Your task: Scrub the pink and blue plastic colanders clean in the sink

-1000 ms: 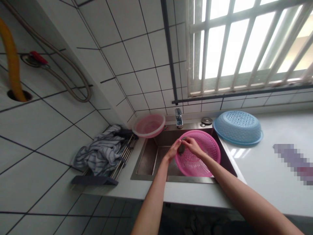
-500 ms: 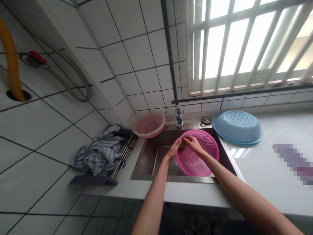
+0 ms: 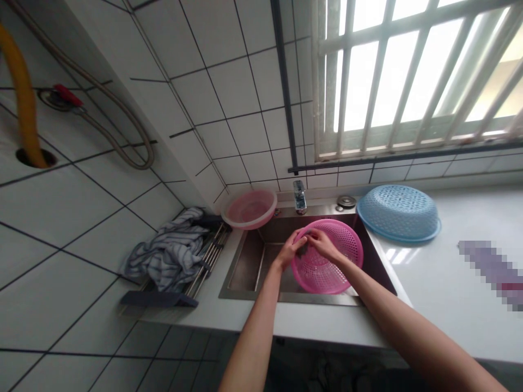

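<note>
A pink perforated basket (image 3: 337, 261) is tilted over the steel sink (image 3: 249, 264), its hollow side facing me. My left hand (image 3: 291, 249) grips the basket's left rim. Inside the basket, near that rim, my right hand (image 3: 322, 243) is closed on a small dark scrubbing pad (image 3: 303, 249). The two hands almost touch.
A tap (image 3: 299, 197) stands behind the sink. A pale pink bowl (image 3: 249, 208) sits at the sink's back left. A blue basket (image 3: 398, 212) lies upside down on the white counter (image 3: 441, 283). A striped cloth (image 3: 171, 250) lies on a rack at left.
The pink basket has tipped and shifted slightly left and up with my hands. The right hand with the pad moved a little along the rim.
</note>
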The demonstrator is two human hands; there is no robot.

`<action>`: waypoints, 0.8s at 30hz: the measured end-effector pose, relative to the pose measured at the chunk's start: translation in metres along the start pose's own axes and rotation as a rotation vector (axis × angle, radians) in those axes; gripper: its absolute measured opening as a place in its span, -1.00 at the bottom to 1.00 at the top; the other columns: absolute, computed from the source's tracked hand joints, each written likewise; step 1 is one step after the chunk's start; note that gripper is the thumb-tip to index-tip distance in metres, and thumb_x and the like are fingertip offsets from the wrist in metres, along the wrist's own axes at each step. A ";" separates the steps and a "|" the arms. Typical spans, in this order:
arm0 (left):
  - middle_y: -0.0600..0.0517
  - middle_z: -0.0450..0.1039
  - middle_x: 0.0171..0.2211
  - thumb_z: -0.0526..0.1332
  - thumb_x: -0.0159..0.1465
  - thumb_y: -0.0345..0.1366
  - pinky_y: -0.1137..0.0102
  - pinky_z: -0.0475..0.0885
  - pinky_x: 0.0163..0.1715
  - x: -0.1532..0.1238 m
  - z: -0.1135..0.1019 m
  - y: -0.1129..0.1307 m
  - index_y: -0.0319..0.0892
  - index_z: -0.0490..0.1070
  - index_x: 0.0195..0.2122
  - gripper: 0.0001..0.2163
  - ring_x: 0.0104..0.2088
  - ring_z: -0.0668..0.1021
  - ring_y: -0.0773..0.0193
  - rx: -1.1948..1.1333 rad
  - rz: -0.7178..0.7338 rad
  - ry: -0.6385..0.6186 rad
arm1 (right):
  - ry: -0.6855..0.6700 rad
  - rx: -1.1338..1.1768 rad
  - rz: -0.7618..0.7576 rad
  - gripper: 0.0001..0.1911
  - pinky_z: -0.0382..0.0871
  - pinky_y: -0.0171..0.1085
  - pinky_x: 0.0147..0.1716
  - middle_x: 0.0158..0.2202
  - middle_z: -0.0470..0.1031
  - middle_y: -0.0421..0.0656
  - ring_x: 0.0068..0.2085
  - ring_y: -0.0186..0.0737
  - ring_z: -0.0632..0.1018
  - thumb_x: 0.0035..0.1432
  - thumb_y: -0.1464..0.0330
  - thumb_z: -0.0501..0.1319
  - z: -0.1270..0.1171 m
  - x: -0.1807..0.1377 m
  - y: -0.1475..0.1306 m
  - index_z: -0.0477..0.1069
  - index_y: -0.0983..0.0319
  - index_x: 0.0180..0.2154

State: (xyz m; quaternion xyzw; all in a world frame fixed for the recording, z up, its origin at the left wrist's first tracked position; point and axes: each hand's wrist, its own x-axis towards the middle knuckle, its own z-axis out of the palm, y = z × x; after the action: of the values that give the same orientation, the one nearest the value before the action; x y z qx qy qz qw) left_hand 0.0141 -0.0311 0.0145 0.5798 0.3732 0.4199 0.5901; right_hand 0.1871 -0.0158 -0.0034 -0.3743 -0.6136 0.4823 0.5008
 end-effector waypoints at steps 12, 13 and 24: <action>-0.15 0.51 0.21 0.33 0.32 0.07 0.13 0.28 0.31 -0.002 -0.003 -0.005 -0.17 0.46 0.20 -0.46 0.25 0.46 -0.11 0.047 -0.004 0.046 | -0.297 0.001 -0.006 -0.62 0.41 -0.26 -0.36 -0.36 0.59 -0.12 -0.39 -0.20 0.51 0.16 0.05 0.35 0.017 -0.010 0.006 0.55 0.26 -0.24; -0.14 0.49 0.22 0.33 0.31 0.07 0.13 0.26 0.33 -0.001 -0.003 -0.005 -0.16 0.46 0.21 -0.45 0.27 0.44 -0.11 0.045 -0.004 0.036 | -0.209 -0.018 -0.018 -0.64 0.42 -0.25 -0.33 -0.34 0.60 -0.11 -0.36 -0.18 0.52 0.18 0.07 0.33 0.013 -0.008 0.007 0.55 0.25 -0.24; -0.14 0.46 0.27 0.30 0.33 0.08 0.13 0.23 0.35 -0.002 -0.003 -0.003 -0.12 0.44 0.24 -0.45 0.29 0.43 -0.10 0.072 0.003 -0.015 | -0.296 -0.052 0.052 -0.64 0.35 -0.29 -0.42 -0.43 0.55 -0.16 -0.43 -0.23 0.46 0.12 0.04 0.36 0.010 -0.008 0.014 0.53 0.23 -0.33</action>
State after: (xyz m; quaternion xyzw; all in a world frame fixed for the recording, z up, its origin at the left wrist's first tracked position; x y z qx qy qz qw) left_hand 0.0113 -0.0316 0.0109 0.6046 0.3827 0.4025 0.5710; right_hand 0.1790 -0.0221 -0.0190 -0.3278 -0.6831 0.5291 0.3822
